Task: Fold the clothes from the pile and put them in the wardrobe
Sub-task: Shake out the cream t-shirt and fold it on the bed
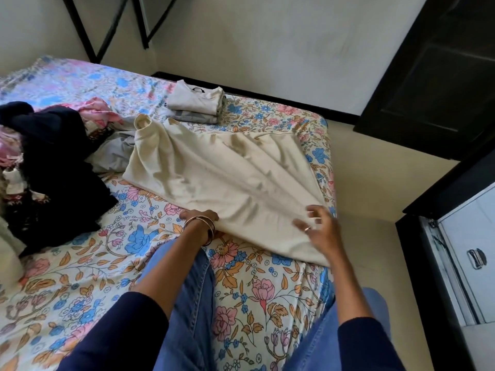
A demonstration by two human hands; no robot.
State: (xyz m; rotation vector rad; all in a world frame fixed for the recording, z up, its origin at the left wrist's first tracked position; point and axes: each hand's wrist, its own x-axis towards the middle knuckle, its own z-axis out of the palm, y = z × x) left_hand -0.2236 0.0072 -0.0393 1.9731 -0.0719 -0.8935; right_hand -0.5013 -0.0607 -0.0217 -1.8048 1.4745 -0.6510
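Observation:
A cream garment (214,167) lies spread across the flowered bed (254,290), its neck toward the far left and its hem toward me. Creases in the cloth run together toward my right hand (318,228), which pinches the hem near the bed's right edge. My left hand (199,216), with bangles on the wrist, holds the hem further left, and its fingers are hidden under the cloth. The pile of unfolded clothes (53,162), dark blue, pink and grey, sits at the left. A short stack of folded pale tops (195,104) rests beyond the garment.
A dark wardrobe door (428,76) stands open at the right beyond the bed. A pale metal cupboard front with a handle (474,258) is close on my right. Bare floor runs between bed and wardrobe. My legs in blue jeans lie on the bed.

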